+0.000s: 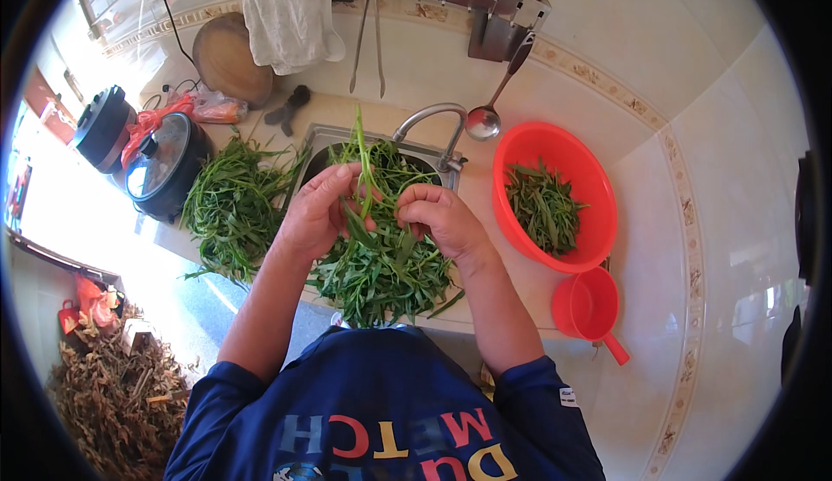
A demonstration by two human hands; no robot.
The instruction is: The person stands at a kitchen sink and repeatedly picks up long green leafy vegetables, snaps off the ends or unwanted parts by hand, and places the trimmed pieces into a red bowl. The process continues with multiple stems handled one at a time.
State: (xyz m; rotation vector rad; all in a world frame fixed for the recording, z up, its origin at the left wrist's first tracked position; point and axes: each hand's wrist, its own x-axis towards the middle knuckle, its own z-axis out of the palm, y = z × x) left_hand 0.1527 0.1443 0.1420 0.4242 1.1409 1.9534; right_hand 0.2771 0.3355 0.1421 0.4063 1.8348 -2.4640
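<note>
Between the thumb and fingers of my left hand (320,210) is a green leafy stem (364,162), its pale end pointing up toward the wall. My right hand (445,218) is just to the right, thumb and fingertips pinched together at the side leaves; whatever is between them is too small to make out. Below both hands a heap of leafy greens (383,279) spreads over the counter's front edge, and more greens lie in the steel sink (318,136). A second pile of greens (231,201) lies left of the sink. Picked leaves (543,208) rest inside a red plastic basin (591,182) at right.
A curved faucet (432,114) rises behind the sink. The red dipper (585,305) is beside the basin. At left stand a lidded black pot (166,162) and a dark cooker (104,130). Tongs (367,45), a ladle (484,120) and a white cloth (286,23) hang from the wall rack.
</note>
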